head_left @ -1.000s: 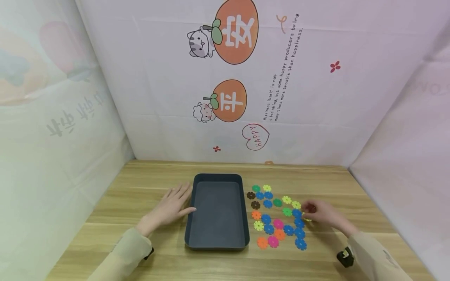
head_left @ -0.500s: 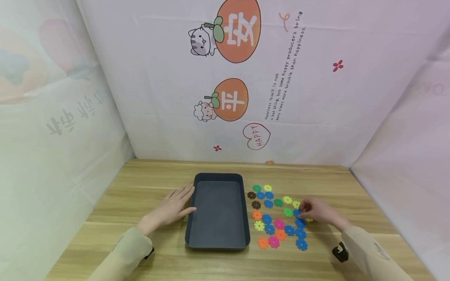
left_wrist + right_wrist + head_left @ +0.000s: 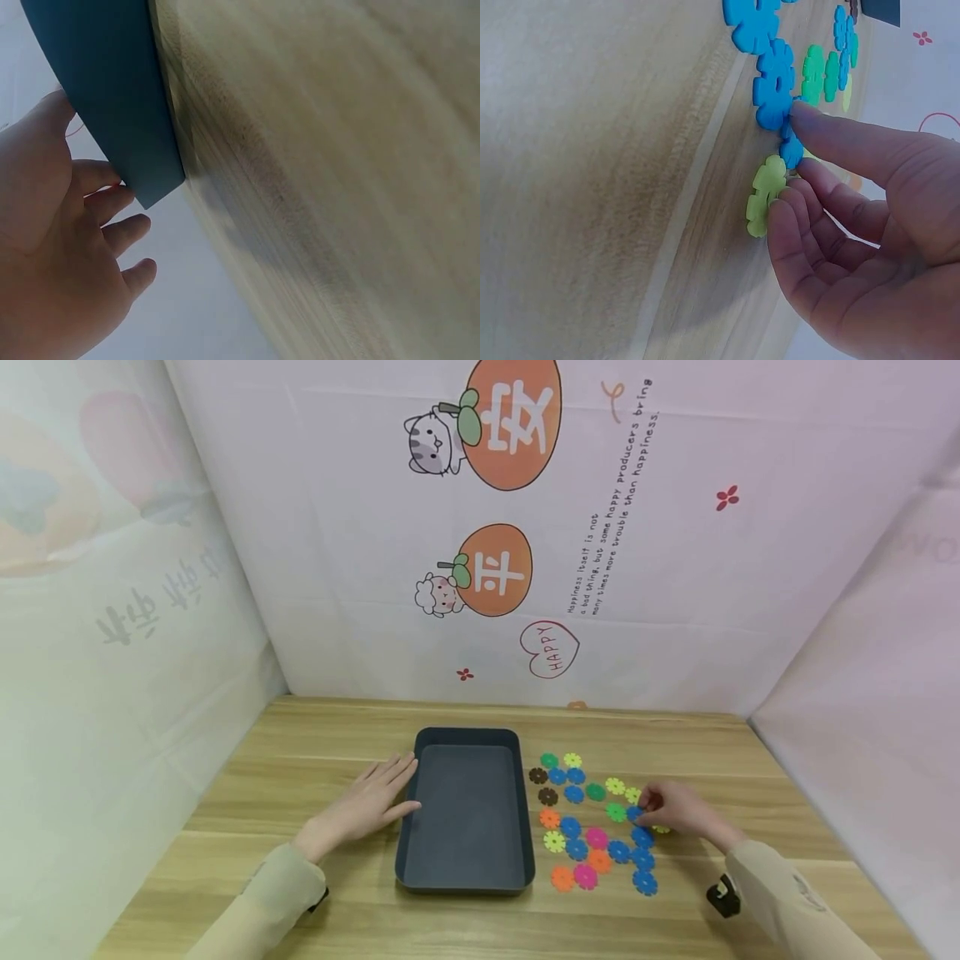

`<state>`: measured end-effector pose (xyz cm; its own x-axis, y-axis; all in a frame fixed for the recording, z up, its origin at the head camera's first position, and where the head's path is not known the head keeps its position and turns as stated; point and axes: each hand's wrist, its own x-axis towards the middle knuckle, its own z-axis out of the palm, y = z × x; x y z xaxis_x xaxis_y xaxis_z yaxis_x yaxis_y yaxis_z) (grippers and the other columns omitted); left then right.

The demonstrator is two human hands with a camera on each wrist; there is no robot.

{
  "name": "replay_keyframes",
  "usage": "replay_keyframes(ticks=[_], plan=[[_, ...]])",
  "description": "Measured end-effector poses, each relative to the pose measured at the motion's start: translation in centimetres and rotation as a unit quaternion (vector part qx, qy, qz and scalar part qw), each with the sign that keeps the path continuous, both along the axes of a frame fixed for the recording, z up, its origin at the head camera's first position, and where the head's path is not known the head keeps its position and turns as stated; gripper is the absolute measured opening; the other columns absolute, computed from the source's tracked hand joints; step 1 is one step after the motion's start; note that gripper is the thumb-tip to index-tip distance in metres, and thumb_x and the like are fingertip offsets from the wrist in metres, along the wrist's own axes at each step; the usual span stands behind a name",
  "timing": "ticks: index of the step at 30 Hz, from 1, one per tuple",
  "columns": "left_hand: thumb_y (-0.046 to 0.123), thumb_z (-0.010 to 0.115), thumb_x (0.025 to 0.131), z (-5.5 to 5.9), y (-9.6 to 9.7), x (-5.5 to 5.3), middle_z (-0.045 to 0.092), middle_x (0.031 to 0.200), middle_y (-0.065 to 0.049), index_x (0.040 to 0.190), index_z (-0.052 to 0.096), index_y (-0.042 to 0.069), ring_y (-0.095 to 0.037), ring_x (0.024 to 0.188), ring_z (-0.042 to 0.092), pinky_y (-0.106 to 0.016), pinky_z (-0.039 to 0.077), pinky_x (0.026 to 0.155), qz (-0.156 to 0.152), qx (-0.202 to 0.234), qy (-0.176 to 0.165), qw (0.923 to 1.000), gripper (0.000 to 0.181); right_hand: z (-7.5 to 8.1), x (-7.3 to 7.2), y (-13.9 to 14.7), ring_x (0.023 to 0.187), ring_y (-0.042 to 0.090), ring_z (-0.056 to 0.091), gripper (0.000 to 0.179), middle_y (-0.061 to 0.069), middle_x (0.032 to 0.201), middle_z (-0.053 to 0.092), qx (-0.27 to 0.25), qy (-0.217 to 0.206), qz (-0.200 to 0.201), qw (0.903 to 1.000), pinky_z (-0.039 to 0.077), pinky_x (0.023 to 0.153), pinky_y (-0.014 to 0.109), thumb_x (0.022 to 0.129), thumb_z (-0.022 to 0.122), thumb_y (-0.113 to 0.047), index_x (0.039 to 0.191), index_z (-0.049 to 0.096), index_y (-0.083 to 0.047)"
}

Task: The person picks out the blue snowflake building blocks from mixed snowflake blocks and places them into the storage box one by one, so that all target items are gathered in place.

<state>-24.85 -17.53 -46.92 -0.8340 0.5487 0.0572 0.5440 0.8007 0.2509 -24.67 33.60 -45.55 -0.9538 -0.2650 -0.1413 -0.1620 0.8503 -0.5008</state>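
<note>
A dark grey rectangular tray (image 3: 468,818) lies on the wooden table. My left hand (image 3: 367,802) rests at its left side, fingers extended and touching the rim; the left wrist view shows the fingertips against the tray's outer wall (image 3: 112,90). To the tray's right lie flat, notched plastic snowflake discs in several colours. My right hand (image 3: 678,810) is at their right side. Its thumb and forefinger pinch a blue snowflake disc (image 3: 791,152), partly hidden by the fingers. A yellow snowflake disc (image 3: 767,196) lies beside the curled fingers in the right wrist view.
Pink discs (image 3: 586,877), orange discs (image 3: 562,878), brown discs (image 3: 548,796), green discs (image 3: 616,812) and more blue discs (image 3: 644,882) spread between tray and right hand. A printed white cloth (image 3: 360,568) hangs behind the table, with pale cloth at both sides.
My right hand has moved slightly left, from beside the yellow disc onto the blue one, its thumb and forefinger closing there. The left hand has stayed at the tray's rim.
</note>
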Motion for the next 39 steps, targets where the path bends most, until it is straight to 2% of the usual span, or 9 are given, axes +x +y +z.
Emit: replay_keyframes(ticks=[8,15,29,39], plan=[[0.049,0.048,0.102,0.21,0.07,0.17,0.026,0.164,-0.015,0.155,0.030,0.003,-0.038,0.151,0.026,-0.060,0.023,0.122,0.004,-0.022,0.019,0.9996,0.073,-0.12,-0.30,-0.16,0.073,0.014,0.050,0.028,0.003,0.081,0.060,0.003,0.013,0.003,0.9999,0.044,0.060,0.022,0.078,0.083,-0.016,0.087,0.059,-0.004],[0.050,0.049,0.101,0.24,0.16,0.32,0.029,0.163,-0.015,0.154,0.032,0.003,-0.037,0.150,0.030,-0.059,0.027,0.121,0.005,-0.037,0.043,0.9984,0.073,0.09,-0.27,-0.17,0.075,0.014,0.051,0.024,0.005,0.084,0.062,-0.008,0.027,0.018,0.9994,0.044,0.060,0.021,0.080,0.079,-0.009,0.088,0.058,-0.002],[0.051,0.048,0.101,-0.06,0.13,0.25,0.030,0.162,-0.016,0.154,0.034,0.002,-0.037,0.149,0.032,-0.058,0.027,0.121,0.001,-0.041,0.058,0.9975,0.073,0.16,-0.09,-0.29,0.072,0.011,0.054,0.026,0.005,0.082,0.066,0.010,0.021,0.019,0.9996,0.046,0.060,0.020,0.078,0.083,-0.018,0.088,0.066,-0.002],[0.051,0.048,0.101,-0.21,0.13,0.23,0.032,0.162,-0.016,0.153,0.035,0.002,-0.036,0.149,0.033,-0.058,0.029,0.120,-0.001,-0.048,0.074,0.9961,0.072,0.31,-0.07,-0.37,0.073,0.013,0.051,0.025,0.004,0.082,0.062,-0.001,0.012,0.015,0.9998,0.045,0.060,0.020,0.079,0.082,-0.015,0.087,0.061,-0.003]])
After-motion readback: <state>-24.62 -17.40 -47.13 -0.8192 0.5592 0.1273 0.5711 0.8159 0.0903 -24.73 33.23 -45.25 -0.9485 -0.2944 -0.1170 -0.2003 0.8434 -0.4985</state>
